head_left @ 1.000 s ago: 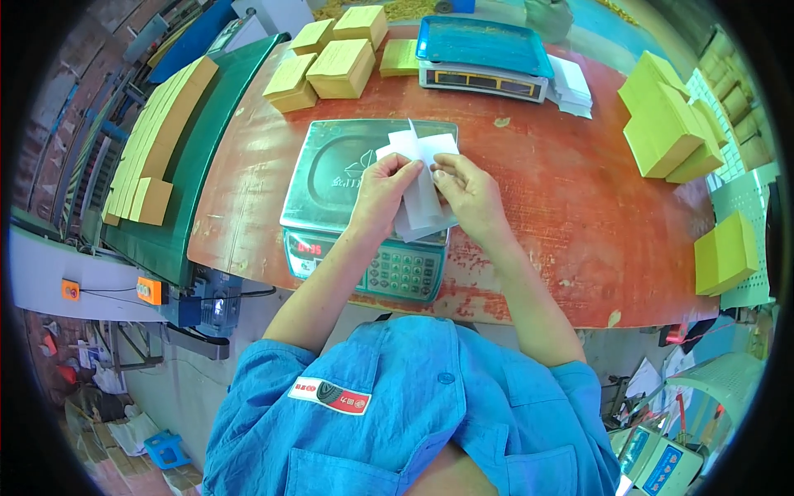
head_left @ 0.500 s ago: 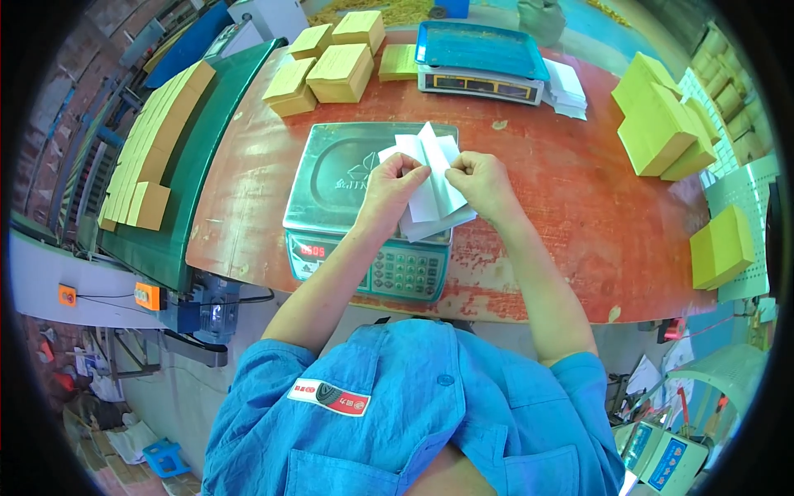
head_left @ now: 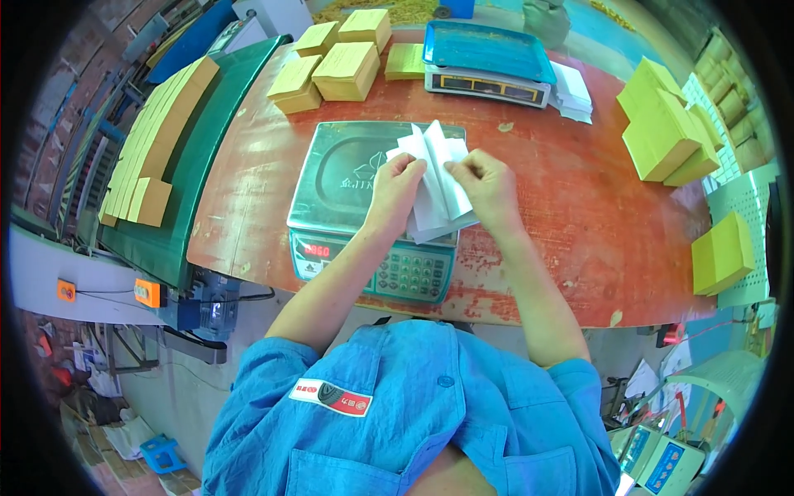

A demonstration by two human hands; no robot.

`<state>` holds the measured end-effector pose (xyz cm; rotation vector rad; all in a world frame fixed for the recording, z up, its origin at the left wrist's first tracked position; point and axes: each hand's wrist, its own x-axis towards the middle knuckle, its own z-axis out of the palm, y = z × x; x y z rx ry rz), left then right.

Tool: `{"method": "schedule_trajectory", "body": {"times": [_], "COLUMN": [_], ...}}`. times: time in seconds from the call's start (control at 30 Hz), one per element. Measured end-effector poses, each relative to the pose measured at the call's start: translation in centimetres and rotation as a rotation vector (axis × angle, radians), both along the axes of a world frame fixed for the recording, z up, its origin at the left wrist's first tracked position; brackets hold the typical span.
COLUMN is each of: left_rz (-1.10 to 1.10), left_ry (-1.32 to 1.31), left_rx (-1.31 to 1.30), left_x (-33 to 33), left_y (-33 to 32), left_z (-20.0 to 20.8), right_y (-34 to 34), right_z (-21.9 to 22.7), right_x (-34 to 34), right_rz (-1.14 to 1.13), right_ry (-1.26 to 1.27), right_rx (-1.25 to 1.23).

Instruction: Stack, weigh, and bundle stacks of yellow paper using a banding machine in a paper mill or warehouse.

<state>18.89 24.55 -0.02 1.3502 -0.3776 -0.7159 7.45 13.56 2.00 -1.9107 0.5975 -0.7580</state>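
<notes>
A thin stack of white paper sheets (head_left: 437, 183) rests on the steel pan of a green weighing scale (head_left: 347, 169) at the table's near edge. My left hand (head_left: 395, 188) presses on the stack's left side. My right hand (head_left: 486, 187) pinches the top sheets, which stand fanned upward between the two hands. The scale's red display and keypad (head_left: 405, 273) face me, below my wrists.
A second blue-topped scale (head_left: 486, 59) stands at the back, with white sheets (head_left: 572, 91) beside it. Yellow paper stacks (head_left: 346, 68) lie at the back left, more (head_left: 667, 132) on the right. A green conveyor (head_left: 178, 157) with yellow bundles runs along the left.
Both hands have shifted slightly right on the stack, and the top sheets are lifted and fanned more upright than before.
</notes>
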Motion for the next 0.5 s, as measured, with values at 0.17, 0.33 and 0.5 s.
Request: {"method": "schedule_trajectory", "body": {"times": [0.17, 0.33, 0.5], "left_rz": [0.006, -0.019, -0.06], "left_ry": [0.056, -0.215, -0.399], "left_rx": [-0.077, -0.035, 0.106], "left_x": [-0.5, -0.6, 0.2], "left_y": [-0.2, 0.2, 2.6], "left_z": [0.9, 0.8, -0.4], "right_y": [0.3, 0.3, -0.3], "right_z": [2.0, 0.9, -2.0], "right_x": [-0.8, -0.4, 0.5], "right_rz": [-0.217, -0.095, -0.05], "right_ry": [-0.169, 0.067, 0.058], "right_rx": [-0.213, -0.146, -0.058]}}
